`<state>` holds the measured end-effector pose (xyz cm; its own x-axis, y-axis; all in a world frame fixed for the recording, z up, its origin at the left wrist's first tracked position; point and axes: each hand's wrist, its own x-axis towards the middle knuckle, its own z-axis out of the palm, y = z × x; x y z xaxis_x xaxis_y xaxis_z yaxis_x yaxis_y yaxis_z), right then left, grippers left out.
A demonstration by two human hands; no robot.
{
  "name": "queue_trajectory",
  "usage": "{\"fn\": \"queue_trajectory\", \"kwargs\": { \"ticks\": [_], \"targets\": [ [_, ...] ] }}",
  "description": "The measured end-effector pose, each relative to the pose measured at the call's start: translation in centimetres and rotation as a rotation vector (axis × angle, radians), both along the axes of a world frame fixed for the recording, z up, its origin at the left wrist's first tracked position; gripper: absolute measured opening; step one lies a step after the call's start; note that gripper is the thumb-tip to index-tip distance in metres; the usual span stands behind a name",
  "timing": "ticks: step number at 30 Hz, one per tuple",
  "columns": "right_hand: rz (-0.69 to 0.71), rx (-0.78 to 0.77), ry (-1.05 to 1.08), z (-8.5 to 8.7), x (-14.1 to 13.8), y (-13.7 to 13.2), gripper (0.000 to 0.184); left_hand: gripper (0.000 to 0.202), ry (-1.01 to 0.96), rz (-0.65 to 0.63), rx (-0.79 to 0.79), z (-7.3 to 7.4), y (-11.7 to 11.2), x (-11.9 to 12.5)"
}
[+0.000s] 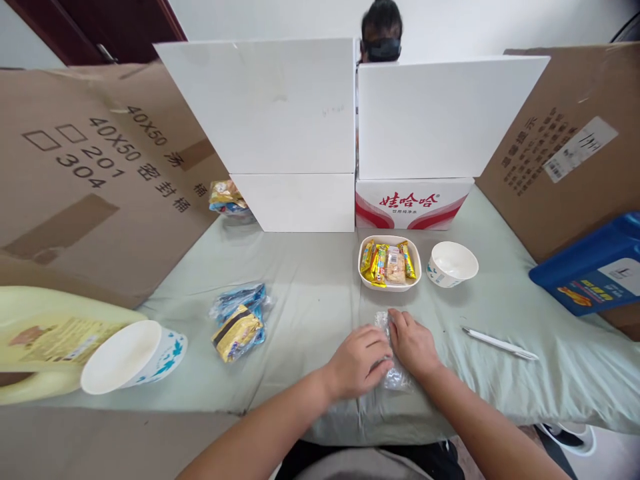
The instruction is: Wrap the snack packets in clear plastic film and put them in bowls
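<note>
Both my hands rest side by side on a clear plastic bag lying on the pale green cloth near the front edge. My left hand has its fingers curled onto the bag's left side. My right hand presses on the bag's right side with bent fingers. Just beyond them stands a white rectangular dish holding several yellow snack packets. A white paper bowl sits to the right of the dish.
A pile of blue and gold snack packets lies left of centre. A tipped white bowl and a yellow jug lie at the left. A white pen lies right. White boards and cardboard wall the table; a person sits behind.
</note>
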<state>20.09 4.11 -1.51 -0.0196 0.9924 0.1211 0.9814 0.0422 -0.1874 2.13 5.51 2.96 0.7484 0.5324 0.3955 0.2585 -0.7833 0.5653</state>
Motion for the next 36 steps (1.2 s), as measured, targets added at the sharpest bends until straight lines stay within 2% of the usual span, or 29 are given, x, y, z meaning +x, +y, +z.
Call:
{"fn": "queue_trajectory", "kwargs": {
  "ticks": [2, 4, 6, 8, 11, 14, 17, 19, 21, 23, 27, 30, 33, 36],
  "targets": [
    [0.015, 0.006, -0.022, 0.0, 0.0, 0.0, 0.031, 0.013, 0.069, -0.052, 0.028, -0.8, 1.9, 0.9],
    [0.031, 0.005, -0.038, 0.2, 0.1, -0.1, 0.033, 0.01, 0.141, -0.032, 0.056, -1.9, 3.1, 1.5],
    [0.03, 0.029, -0.06, 0.8, 0.3, -0.6, 0.033, 0.006, 0.181, -0.013, 0.071, -2.7, 3.6, 1.7],
    [0.043, 0.118, -0.083, 1.5, 0.6, -1.7, 0.031, 0.006, 0.194, -0.016, 0.068, -3.2, 3.6, 1.5],
    [0.223, 0.263, -0.087, 2.1, 0.5, -4.5, 0.032, 0.015, 0.214, -0.029, 0.056, -3.2, 3.3, 1.2],
    [0.471, 0.275, -0.116, 1.6, -0.1, -8.5, 0.046, 0.026, 0.248, -0.023, 0.063, -3.1, 3.1, 1.1],
    [0.527, 0.27, -0.191, 0.7, -0.3, -11.9, 0.053, 0.033, 0.277, -0.037, 0.075, -3.1, 3.0, 1.1],
    [0.544, 0.263, -0.2, 0.6, 0.1, -12.9, 0.052, 0.034, 0.285, -0.05, 0.077, -3.0, 3.0, 1.1],
    [0.542, 0.252, -0.164, 0.8, 0.7, -12.8, 0.05, 0.035, 0.281, -0.059, 0.075, -2.9, 3.0, 1.1],
    [0.485, 0.249, -0.096, 1.1, 0.9, -11.9, 0.047, 0.035, 0.264, -0.071, 0.071, -2.8, 3.0, 0.9],
    [0.409, 0.24, 0.086, 1.1, -0.1, -10.8, 0.03, 0.029, 0.205, -0.115, 0.057, -2.9, 3.0, 0.7],
    [0.438, 0.243, 0.19, 0.9, -1.0, -11.3, 0.022, 0.023, 0.198, -0.125, 0.053, -3.1, 3.0, 0.7],
    [0.511, 0.21, 0.254, 1.7, -0.9, -11.5, 0.024, 0.022, 0.211, -0.127, 0.036, -3.2, 3.0, 0.8],
    [0.507, 0.175, 0.296, 3.1, 0.1, -9.8, 0.024, 0.036, 0.204, -0.123, -0.013, -3.1, 3.1, 0.8]
  ]
}}
